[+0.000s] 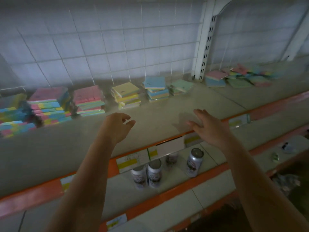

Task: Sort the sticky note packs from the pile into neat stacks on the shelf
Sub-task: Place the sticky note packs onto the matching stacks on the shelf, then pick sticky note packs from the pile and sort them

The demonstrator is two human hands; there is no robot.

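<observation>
Sticky note packs [247, 75], flat pastel squares heaped far right, neat stacks [125, 95] mid-shelf, left hand [117, 126] loosely curled, empty, right hand [207, 127] fingers spread, empty.

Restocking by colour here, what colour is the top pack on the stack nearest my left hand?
Yellow top pack, seen from the head camera.

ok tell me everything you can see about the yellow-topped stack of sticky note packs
The yellow-topped stack stands on the top shelf near the tiled back wall, between a pink-topped stack and a blue-topped stack. It is several square paper packs high, mostly yellow with thin green and pink layers. The packs sit skewed, the top one twisted and overhanging. Neither hand touches it.
</observation>
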